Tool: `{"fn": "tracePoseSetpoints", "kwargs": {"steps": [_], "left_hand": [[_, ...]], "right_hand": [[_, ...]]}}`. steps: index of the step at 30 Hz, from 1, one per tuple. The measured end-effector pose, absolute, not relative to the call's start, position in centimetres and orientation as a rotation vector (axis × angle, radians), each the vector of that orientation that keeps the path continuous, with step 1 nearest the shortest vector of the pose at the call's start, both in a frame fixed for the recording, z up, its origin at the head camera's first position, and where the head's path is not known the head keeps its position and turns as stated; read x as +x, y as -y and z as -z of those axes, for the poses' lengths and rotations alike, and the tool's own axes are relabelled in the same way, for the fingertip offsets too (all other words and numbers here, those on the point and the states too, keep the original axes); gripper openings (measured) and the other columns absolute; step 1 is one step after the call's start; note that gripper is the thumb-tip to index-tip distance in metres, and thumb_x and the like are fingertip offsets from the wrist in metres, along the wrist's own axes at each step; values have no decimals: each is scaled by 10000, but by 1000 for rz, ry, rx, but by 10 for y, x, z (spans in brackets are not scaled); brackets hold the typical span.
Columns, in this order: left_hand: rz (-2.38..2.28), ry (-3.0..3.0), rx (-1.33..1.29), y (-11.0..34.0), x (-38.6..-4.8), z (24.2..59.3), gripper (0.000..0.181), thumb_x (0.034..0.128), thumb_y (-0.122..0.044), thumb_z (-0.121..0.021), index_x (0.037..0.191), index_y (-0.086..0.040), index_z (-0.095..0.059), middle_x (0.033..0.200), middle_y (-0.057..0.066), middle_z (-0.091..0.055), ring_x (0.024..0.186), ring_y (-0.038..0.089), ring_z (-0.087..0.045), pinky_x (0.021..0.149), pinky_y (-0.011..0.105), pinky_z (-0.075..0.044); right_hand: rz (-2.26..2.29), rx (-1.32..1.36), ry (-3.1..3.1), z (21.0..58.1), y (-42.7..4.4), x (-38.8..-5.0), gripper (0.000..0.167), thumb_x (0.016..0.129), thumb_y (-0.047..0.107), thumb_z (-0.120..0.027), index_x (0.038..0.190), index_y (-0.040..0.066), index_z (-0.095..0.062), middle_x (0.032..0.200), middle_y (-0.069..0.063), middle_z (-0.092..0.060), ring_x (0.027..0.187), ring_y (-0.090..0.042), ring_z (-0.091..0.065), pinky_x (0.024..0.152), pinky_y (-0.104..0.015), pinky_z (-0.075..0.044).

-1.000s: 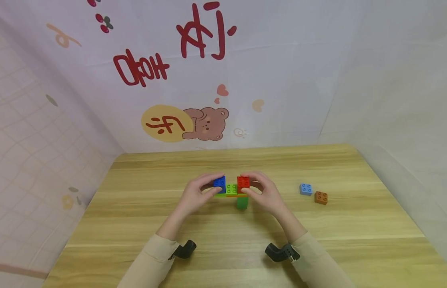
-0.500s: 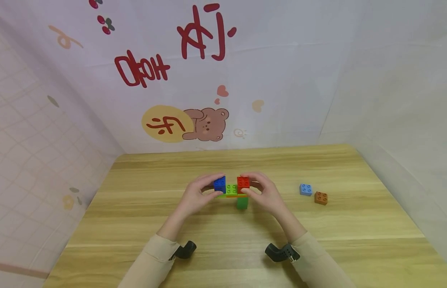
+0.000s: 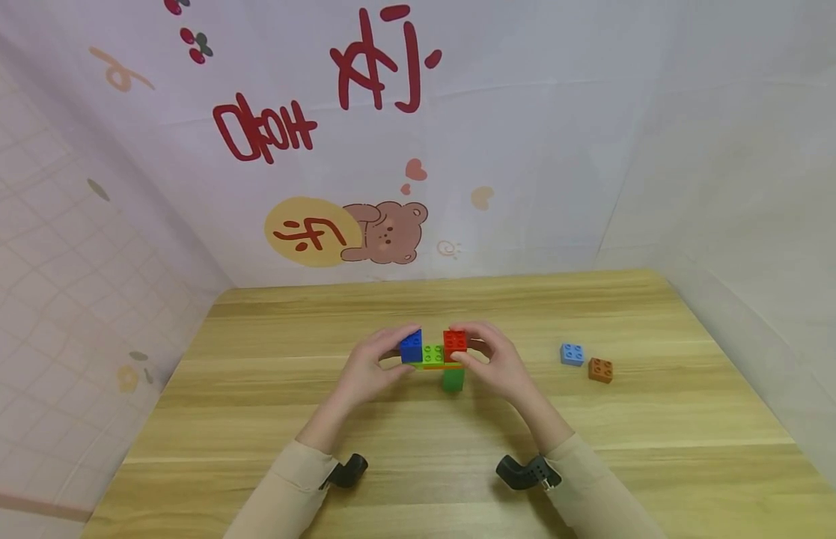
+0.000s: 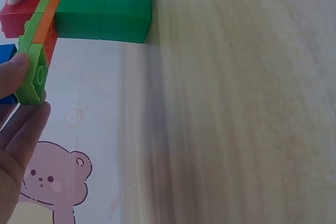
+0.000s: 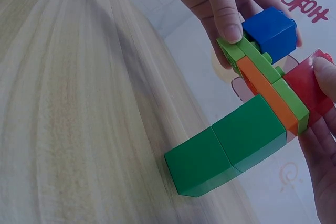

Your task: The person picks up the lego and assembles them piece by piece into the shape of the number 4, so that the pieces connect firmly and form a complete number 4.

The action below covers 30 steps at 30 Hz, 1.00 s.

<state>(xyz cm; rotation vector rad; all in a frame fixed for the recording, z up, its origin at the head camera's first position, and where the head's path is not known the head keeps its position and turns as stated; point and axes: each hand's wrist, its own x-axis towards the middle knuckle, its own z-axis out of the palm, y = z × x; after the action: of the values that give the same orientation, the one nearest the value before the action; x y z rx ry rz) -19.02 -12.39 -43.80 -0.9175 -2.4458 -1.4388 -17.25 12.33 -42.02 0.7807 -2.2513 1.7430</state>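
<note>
A toy brick structure stands upright on the table. Its base is two stacked green bricks (image 5: 226,145). Above them lie an orange brick (image 5: 268,100) and a layer of lime green bricks (image 3: 432,353). On top, a blue brick (image 3: 411,346) sits at the left and a red brick (image 3: 455,344) at the right, with bare lime studs between. My left hand (image 3: 370,367) grips the overhanging lime end, thumb on its near edge beside the blue brick, fingers behind. My right hand (image 3: 495,363) pinches the red brick between thumb and fingers.
To the right on the wooden table (image 3: 256,389) lie a light blue brick (image 3: 572,355) and a brown brick (image 3: 600,370). A printed cloth wall (image 3: 539,150) rises behind the table's back edge. Dark wrist devices (image 3: 522,473) stick out at both cuffs.
My left thumb has slid down from the blue brick's front face to the lime green layer beneath it. The right hand and the red brick stay in place.
</note>
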Motion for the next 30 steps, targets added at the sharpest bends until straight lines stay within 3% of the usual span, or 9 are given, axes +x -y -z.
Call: {"fn": "tracePoseSetpoints", "kwargs": {"steps": [3,10,17,22,30], "left_hand": [[1434,2436,-918,124,-190,438,648,778,63,-802,1363,-144,-615,1211,99,-641,1027,232,-646,881,293,-551],[1350,2462,-923,123,-189,434,618,778,42,-812,1338,-152,-639,1221,79,-647,1032,206,-643,859,282,-560],[1255,2417,-968,122,-190,436,606,769,44,-821,1322,-133,-646,1212,86,-655,1012,199,-649,849,324,-570],[1193,2397,-972,121,-190,438,593,776,40,-818,1315,-138,-648,1196,80,-661,1026,196,-643,878,363,-561],[1198,2381,-954,119,-188,440,596,776,74,-803,1315,-127,-644,1190,77,-660,1036,202,-639,905,367,-551]], "right_hand": [[-1758,754,2260,429,-125,-177,389,850,-111,-707,1224,-95,-603,1181,-233,-599,1058,-333,-598,934,-519,-513],[-1765,753,2257,445,-129,-186,396,861,-40,-735,1240,-15,-625,1188,-155,-613,1065,-288,-606,941,-400,-530],[-1733,761,2253,430,-124,-178,384,845,-105,-716,1214,-85,-612,1169,-213,-610,1042,-294,-609,918,-508,-526],[-1719,764,2267,418,-123,-171,370,850,-104,-710,1205,-109,-605,1158,-220,-611,1036,-277,-615,914,-511,-528],[-1731,740,2267,445,-126,-186,409,846,-107,-714,1239,-65,-609,1189,-204,-604,1059,-286,-607,932,-509,-520]]}}
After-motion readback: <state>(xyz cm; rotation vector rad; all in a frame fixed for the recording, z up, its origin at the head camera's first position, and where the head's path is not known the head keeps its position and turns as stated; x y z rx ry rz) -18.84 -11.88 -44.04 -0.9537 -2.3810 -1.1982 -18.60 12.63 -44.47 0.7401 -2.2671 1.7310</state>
